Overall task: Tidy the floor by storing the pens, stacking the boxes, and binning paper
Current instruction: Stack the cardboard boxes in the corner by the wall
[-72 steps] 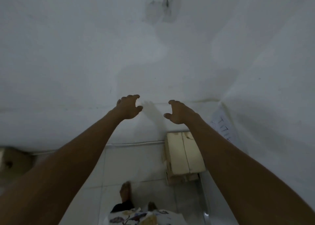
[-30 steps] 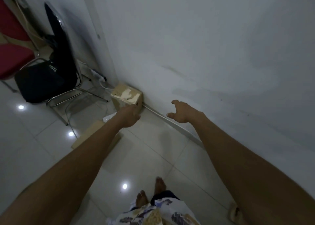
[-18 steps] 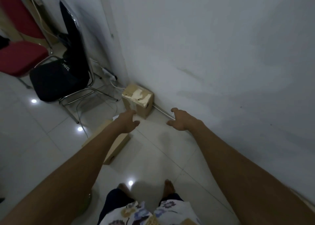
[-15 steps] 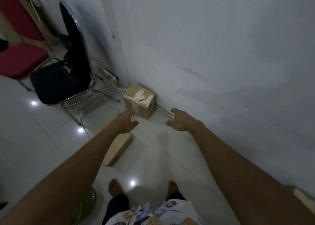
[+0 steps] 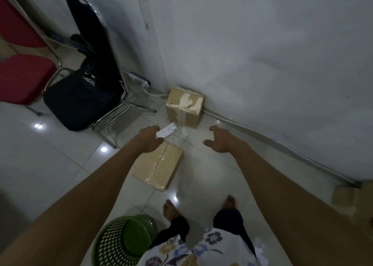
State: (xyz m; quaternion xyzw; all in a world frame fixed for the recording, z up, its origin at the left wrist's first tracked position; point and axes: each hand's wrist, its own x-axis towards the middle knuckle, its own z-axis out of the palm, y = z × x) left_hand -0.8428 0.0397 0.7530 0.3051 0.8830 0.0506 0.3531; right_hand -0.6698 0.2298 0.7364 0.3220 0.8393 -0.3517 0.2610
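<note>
A flat cardboard box (image 5: 159,167) lies on the white tiles straight ahead of my feet. Behind it a taller, torn cardboard box (image 5: 184,106) stands against the wall. My left hand (image 5: 149,138) hovers over the flat box's far end with fingers loosely spread and nothing in it. My right hand (image 5: 220,140) hangs open to the right of that box, above bare tile. A green mesh bin (image 5: 121,243) stands by my left leg. A third box (image 5: 351,199) shows blurred at the right edge. No pens are visible.
A white power strip (image 5: 166,131) lies on the floor between the two boxes, just beyond my left fingers. A black chair (image 5: 80,96) and a red chair (image 5: 22,78) stand at the left. The wall (image 5: 262,54) runs along the right, with a cable at its base.
The view swung from the wall down to the floor and I stepped closer. The flat box now lies under my left hand, and the green bin has come into sight. Both hands stayed empty.
</note>
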